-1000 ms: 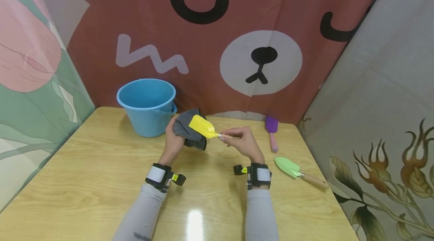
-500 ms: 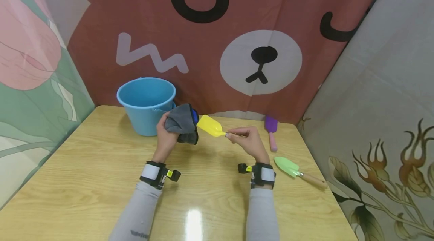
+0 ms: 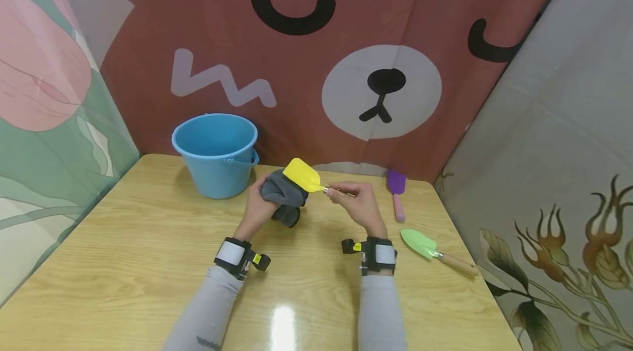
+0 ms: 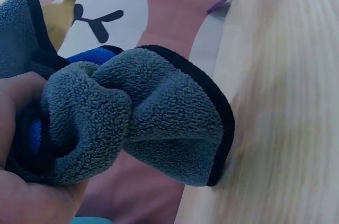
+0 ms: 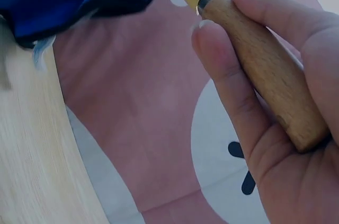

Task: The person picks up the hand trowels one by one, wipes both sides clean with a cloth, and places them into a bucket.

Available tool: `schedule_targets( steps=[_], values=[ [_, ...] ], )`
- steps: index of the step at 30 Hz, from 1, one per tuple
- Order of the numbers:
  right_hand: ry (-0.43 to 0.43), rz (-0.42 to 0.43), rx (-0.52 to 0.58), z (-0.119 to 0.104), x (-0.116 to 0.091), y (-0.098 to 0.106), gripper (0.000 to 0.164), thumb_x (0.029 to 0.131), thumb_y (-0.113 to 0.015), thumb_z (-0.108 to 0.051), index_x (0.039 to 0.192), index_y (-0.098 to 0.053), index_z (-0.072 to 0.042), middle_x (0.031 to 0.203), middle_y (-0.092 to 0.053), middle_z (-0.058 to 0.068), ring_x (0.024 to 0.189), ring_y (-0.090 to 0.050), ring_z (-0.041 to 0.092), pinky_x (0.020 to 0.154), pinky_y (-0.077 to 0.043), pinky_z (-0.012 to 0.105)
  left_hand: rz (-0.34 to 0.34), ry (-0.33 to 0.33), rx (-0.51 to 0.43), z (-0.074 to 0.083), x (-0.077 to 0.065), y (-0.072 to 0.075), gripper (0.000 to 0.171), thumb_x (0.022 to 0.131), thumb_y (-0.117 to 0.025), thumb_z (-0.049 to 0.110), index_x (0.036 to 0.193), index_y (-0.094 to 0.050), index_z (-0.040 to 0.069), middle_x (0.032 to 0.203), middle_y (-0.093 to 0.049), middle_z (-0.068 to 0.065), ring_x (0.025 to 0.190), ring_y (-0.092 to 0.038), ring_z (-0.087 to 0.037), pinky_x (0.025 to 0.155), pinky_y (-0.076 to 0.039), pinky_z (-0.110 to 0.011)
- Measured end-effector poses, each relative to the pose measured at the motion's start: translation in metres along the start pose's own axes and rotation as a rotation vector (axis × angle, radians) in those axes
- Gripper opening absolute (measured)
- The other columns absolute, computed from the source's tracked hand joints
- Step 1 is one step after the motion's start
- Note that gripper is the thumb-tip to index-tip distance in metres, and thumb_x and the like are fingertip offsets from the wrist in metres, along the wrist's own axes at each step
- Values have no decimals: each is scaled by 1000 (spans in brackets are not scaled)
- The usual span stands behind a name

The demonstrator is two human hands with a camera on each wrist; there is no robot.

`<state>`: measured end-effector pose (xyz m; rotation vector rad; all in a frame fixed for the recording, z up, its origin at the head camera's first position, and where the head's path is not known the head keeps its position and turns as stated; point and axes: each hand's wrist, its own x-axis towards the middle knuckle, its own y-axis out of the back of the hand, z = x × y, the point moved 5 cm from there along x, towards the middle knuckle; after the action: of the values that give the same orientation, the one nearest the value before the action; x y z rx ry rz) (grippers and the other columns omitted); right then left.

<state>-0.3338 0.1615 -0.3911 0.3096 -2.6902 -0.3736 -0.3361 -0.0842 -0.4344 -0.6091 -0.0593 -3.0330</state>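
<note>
My left hand (image 3: 258,209) grips a bunched grey cloth (image 3: 283,189) with black edging; its blue underside shows in both wrist views. In my right hand (image 3: 363,207) is a small hand shovel (image 3: 303,174) with a yellow blade, pinched by its wooden handle (image 5: 265,68) between thumb and fingers. The blade points left and is raised over the table, its tip at the cloth's upper edge in the head view. Whether cloth and blade touch I cannot tell. In the left wrist view the cloth (image 4: 153,102) hides part of the blade (image 4: 59,20).
A blue bucket (image 3: 217,172) stands at the back left of the wooden table (image 3: 123,263). On the right lie a purple shovel (image 3: 396,182) with a pink handle and a green trowel (image 3: 419,242) with a wooden handle. Printed curtains (image 3: 296,93) hang behind and beside the table.
The cloth swung left, away from the yellow blade, then came back right against or near it. The shovel shifted slightly right and is now a little higher. The other tools and bucket stayed put.
</note>
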Motion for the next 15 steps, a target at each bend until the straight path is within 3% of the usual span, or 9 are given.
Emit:
schedule_targets(
  steps=[4,9,15],
  values=[
    [17,-8,15,-5,1,-7,23,92,-73,-5,112,-74,8,106,-75,22,91,-74,34,81,-61,34,-30,17,19,8,-4,-7,51,86,-69,-5,134,-56,-10,133,-59,-30,127,-55,-42,112,-40,-51],
    [35,-34,42,-9,3,-17,23,91,-73,-2,111,-74,9,109,-72,28,89,-75,22,80,-61,34,-70,-1,14,4,-4,-12,50,85,-69,-6,134,-57,-7,133,-59,-26,128,-54,-39,113,-40,-52],
    [27,-69,20,15,10,-22,24,90,-75,-3,111,-74,10,113,-73,25,86,-75,19,78,-61,33,-85,-24,-11,3,-5,-12,52,87,-70,-4,137,-55,-5,136,-59,-25,132,-53,-38,114,-39,-50]
  ],
)
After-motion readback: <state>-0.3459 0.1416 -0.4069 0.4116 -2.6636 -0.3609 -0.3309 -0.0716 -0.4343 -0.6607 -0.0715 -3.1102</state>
